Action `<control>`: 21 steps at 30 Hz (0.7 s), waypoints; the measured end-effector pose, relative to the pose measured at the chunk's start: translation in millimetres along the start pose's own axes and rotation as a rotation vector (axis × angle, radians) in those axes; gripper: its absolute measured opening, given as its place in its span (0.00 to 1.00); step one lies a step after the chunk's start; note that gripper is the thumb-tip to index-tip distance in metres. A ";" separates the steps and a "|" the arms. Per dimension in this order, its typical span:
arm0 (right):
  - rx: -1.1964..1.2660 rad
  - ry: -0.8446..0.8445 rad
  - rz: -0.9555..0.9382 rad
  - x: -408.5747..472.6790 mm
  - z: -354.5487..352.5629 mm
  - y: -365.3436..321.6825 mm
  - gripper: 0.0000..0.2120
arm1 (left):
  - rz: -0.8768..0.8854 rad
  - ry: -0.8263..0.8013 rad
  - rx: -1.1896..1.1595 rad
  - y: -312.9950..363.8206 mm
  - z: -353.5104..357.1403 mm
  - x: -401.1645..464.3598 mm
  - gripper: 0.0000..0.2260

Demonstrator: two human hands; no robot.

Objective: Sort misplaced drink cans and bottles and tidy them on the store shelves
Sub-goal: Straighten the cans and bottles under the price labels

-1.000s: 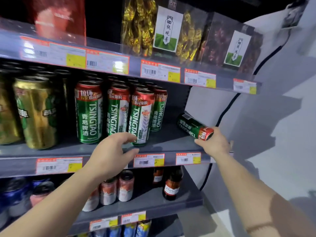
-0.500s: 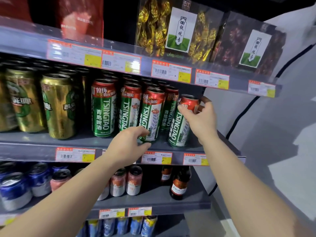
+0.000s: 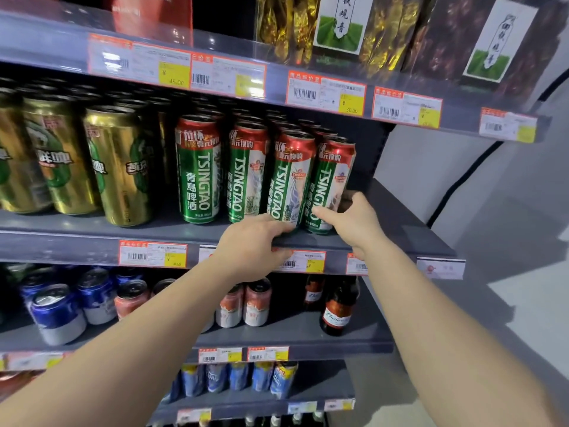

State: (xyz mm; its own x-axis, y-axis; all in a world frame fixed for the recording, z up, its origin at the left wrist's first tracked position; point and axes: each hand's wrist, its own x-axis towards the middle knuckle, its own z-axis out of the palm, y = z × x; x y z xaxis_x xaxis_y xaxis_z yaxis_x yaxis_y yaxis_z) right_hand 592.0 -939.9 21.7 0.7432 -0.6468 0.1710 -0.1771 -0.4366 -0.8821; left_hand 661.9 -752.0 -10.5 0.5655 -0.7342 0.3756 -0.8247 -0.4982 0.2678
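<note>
Where the green and red beer cans end on the middle shelf (image 3: 400, 223), the rightmost can (image 3: 331, 183) stands upright at the front edge, touching its neighbour, the second can (image 3: 291, 177), so the front row reads as four across. The right hand (image 3: 354, 223) is at its lower part: the thumb lies across the front near the base and the fingers (image 3: 348, 197) curl round the right side, so it grips the can low down. The left hand (image 3: 255, 241) sits just beside it, fingers bent over the shelf lip and touching the foot of the second can; whether it truly grips that can or only steadies it I cannot tell.

A tall can like this is probably full, so fairly heavy for its width, stiff under a light squeeze but easy to dent, and its smooth printed wall looks slippery. Tall and narrow, it would tip readily if pushed near the top. Taking hold round the lower half, as now, seems the safest way to slide it into line.

Left of this group stand gold cans (image 3: 120, 167). Price tags (image 3: 152, 254) run along the shelf edge. Below are short blue cans (image 3: 58, 312) and a brown bottle (image 3: 337, 306); above, foil packets (image 3: 335, 23).
</note>
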 end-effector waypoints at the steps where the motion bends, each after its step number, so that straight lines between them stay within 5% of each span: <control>1: -0.001 0.000 -0.002 0.5 2.2 2.1 0.28 | 0.014 -0.013 0.034 -0.5 0.3 0.1 0.26; 6: -0.048 0.006 -0.038 -2.4 5.2 -0.1 0.33 | 0.059 0.009 0.044 -2.4 0.9 -3.0 0.26; 11: -0.057 0.116 -0.101 -22.0 5.9 0.0 0.35 | 0.016 0.201 -0.159 -14.9 -6.1 -18.9 0.17; 15: -0.007 0.369 -0.332 -58.6 16.2 11.9 0.18 | 0.017 0.294 -0.138 -24.3 -8.6 -31.5 0.16; 18: 0.038 0.249 -0.415 -85.3 31.4 26.6 0.05 | 0.093 0.420 -0.039 -28.4 -5.1 -45.1 0.14; 21: -0.028 0.049 -0.336 -101.2 48.7 52.3 0.07 | 0.138 0.650 0.087 -39.3 9.9 -75.7 0.10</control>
State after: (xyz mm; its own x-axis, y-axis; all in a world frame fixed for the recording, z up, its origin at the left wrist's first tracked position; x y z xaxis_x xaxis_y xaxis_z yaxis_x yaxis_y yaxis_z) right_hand 539.0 -866.9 -63.2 0.7315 -0.4928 0.4712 0.0543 -0.6468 -0.7607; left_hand 651.5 -681.4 -58.2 0.3231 -0.3802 0.8666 -0.8723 -0.4748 0.1169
